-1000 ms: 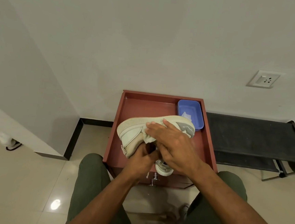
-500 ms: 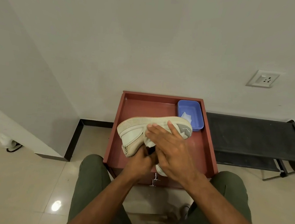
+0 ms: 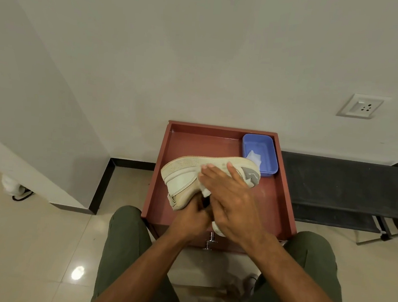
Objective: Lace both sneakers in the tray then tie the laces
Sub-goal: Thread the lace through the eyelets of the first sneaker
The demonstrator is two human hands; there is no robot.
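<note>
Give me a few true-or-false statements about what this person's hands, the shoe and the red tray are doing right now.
1. The beige sneaker is held tilted on its side, sole edge facing the wall. True.
2. The small blue plastic tub sits in the reddish-brown tray's near left corner. False: far right corner.
3. The right hand lies flat on the floor. False: it lies over the sneaker's side.
4. The left hand grips the sneaker from beneath. True.
</note>
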